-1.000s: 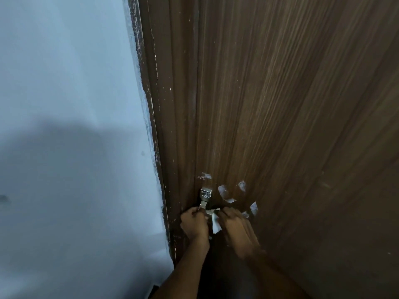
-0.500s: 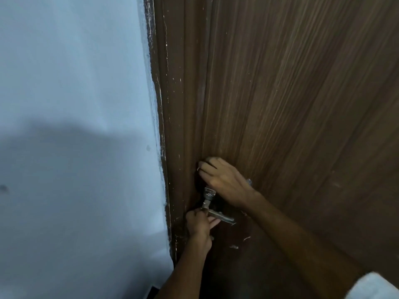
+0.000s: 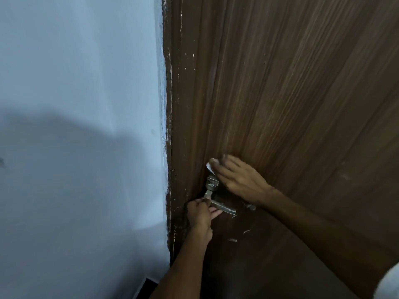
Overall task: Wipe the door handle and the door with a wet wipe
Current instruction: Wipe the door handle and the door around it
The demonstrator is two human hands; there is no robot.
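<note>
Right hand [image 3: 239, 180] slid right; white wet wipe [image 3: 209, 166] corner peeks out.

The left hand [image 3: 199, 212] curled its fingers round the handle [image 3: 224, 208], forearm rising from below. Just above it, the right hand [image 3: 237, 180] lay flat, fingers straight, arm slanting in from the right.

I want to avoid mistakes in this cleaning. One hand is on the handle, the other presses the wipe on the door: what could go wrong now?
1. The left hand grips the door handle; if it pushes the lever down, the door may unlatch and swing under the push of the right hand.
2. Only a corner of the wet wipe shows beyond that hand, so it may bunch up, and bare fingers would then rub the wood.
</note>
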